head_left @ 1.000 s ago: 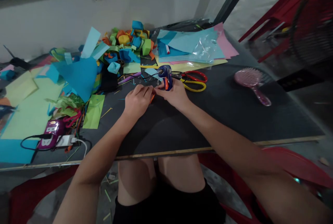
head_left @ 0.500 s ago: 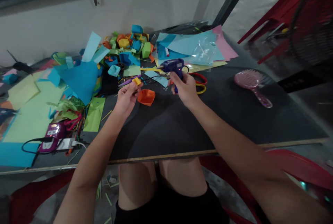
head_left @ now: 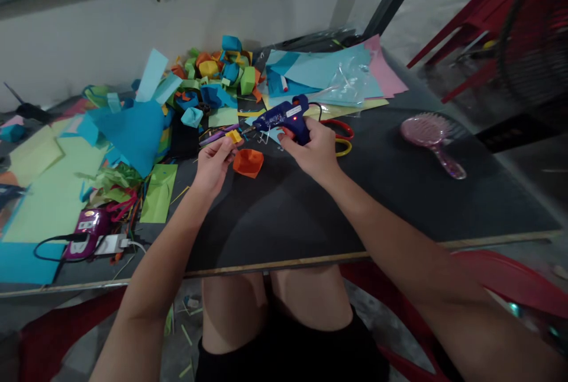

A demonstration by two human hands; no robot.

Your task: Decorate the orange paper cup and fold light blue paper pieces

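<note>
Between its thumb and fingers, my left hand (head_left: 215,160) pinches a small yellow paper piece (head_left: 234,136). My right hand (head_left: 316,148) grips a blue glue gun (head_left: 284,117) by its handle, and a red light shows on its body. The gun's nozzle points left, close to the yellow piece; whether they touch I cannot tell. An orange paper cup (head_left: 248,163) rests on the dark table (head_left: 275,216), just right of my left fingers.
Folded paper shapes (head_left: 213,74) are heaped at the back. Blue sheets (head_left: 319,74) and pink sheets lie behind the gun. Scissors (head_left: 344,146) and a pink hairbrush (head_left: 428,130) are to the right. Paper, cords and a purple device (head_left: 91,231) cover the left side.
The glue gun in my right hand has turned and moved left and down, bringing its nozzle near the yellow piece. My left hand has hardly moved.
</note>
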